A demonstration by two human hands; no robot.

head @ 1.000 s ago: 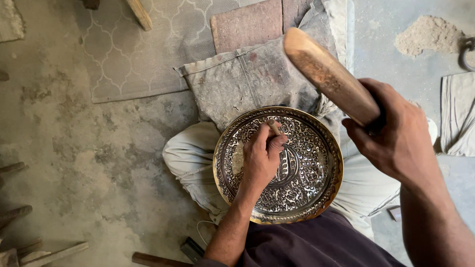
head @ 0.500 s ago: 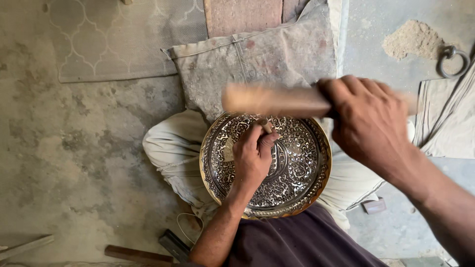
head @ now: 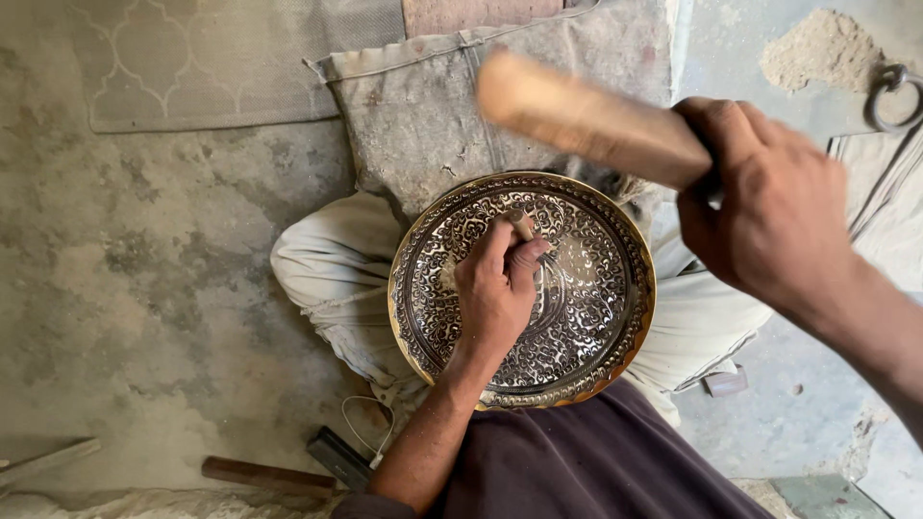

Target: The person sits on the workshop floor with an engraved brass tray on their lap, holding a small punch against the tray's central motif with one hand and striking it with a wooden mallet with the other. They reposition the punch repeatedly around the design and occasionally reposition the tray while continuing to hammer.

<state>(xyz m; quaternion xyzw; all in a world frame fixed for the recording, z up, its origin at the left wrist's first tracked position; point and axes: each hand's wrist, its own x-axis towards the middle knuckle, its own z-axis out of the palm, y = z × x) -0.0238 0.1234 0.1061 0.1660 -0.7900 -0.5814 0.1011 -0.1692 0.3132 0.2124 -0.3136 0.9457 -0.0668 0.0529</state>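
Observation:
A round brass plate (head: 596, 317) with dense engraved scrollwork rests on my lap. My left hand (head: 495, 288) lies on its middle, fingers closed around a small chisel (head: 520, 224) whose top pokes out above the thumb. My right hand (head: 769, 202) is raised above the plate's right side, gripping a thick wooden mallet (head: 586, 120). The mallet is blurred and points left, hanging over the plate's upper rim, a little above the chisel.
A dusty grey cushion (head: 433, 106) lies just beyond the plate, with a patterned mat (head: 212, 67) to its left. A wooden stick (head: 264, 474) and a dark tool (head: 338, 457) lie on the concrete floor at lower left. A sand pile (head: 817, 48) and metal ring (head: 894, 91) sit upper right.
The mallet swung down from a raised tilt to strike near the chisel half a second ago, and now sits lifted slightly above it again. My left hand stays on the plate.

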